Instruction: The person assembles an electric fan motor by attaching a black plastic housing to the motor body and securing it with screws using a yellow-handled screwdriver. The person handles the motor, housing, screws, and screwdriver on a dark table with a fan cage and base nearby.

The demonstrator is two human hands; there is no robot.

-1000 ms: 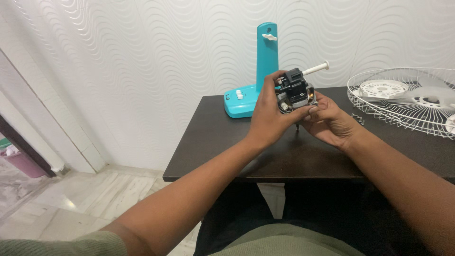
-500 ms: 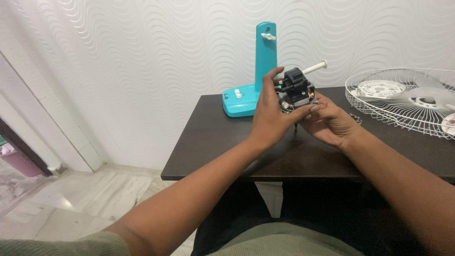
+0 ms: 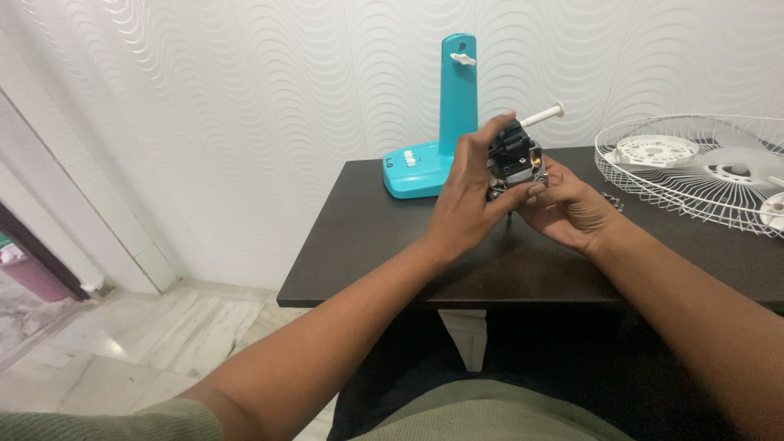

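Motor (image 3: 516, 159) barely shifted, clasped between left hand (image 3: 467, 196), right hand (image 3: 567, 204)

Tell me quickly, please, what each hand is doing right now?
Left hand: fingers closed around the fan motor, gripping it from the left.
Right hand: fingers closed on the same fan motor, cradling it from below and the right.

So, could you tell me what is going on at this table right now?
A person holds a small fan motor, with a white shaft sticking out, above a dark table. The left hand wraps its near side with fingers over the top; the right hand cups it from below. Behind it stands a teal fan stand without its head. A white wire fan guard lies on the table to the right.
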